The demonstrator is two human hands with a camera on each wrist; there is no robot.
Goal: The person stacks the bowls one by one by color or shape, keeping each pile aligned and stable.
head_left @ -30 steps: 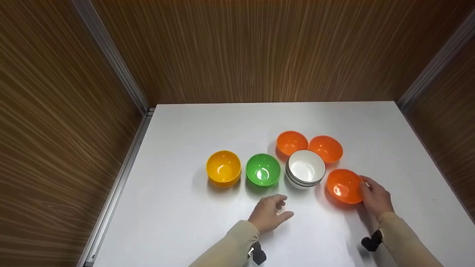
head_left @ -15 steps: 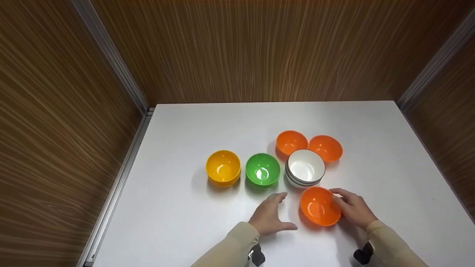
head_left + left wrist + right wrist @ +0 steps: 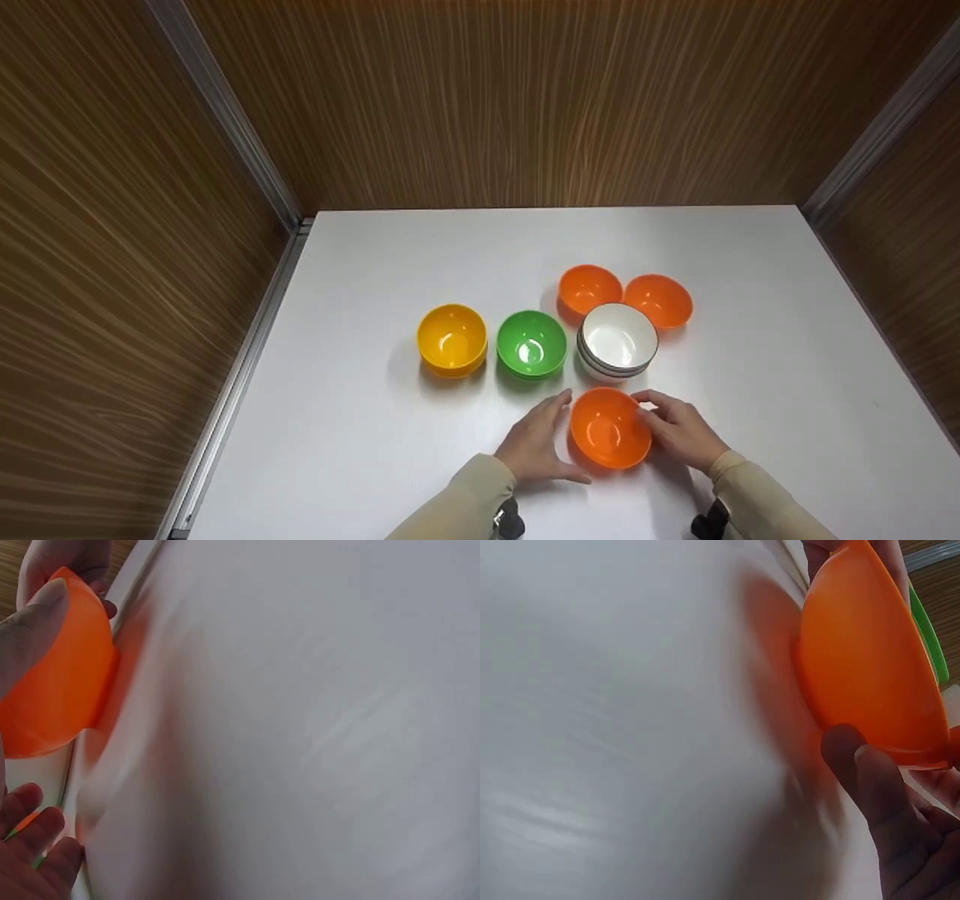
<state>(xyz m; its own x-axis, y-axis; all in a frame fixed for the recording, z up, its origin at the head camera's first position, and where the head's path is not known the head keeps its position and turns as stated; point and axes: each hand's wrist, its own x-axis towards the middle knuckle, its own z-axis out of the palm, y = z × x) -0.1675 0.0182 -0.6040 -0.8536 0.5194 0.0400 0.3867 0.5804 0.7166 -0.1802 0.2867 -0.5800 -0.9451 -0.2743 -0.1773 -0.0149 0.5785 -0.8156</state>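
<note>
An orange bowl (image 3: 610, 429) is between my two hands, in front of the white bowls. My right hand (image 3: 684, 433) holds it by its right side; in the right wrist view, fingertips (image 3: 847, 757) lie against the bowl's outer wall. On the other side, my left hand (image 3: 531, 444) is spread with thumb and fingers apart, around the bowl's left side. In the left wrist view, the left thumb (image 3: 34, 634) overlaps the bowl; whether it touches I cannot tell. A shadow lies under the bowl, which looks slightly raised off the white table (image 3: 337, 450).
A stack of white bowls (image 3: 619, 335) stands just behind the held bowl. Two more orange bowls (image 3: 590, 290) sit behind that stack. Green bowls (image 3: 532, 343) and yellow bowls (image 3: 451, 340) are stacked to its left. Wood-grain panels (image 3: 495, 105) enclose the table.
My right hand has carried the orange bowl leftward and nearer to me, from right of the white stack to beside my left hand. The left hand has spread wider; the other bowls stay put.
</note>
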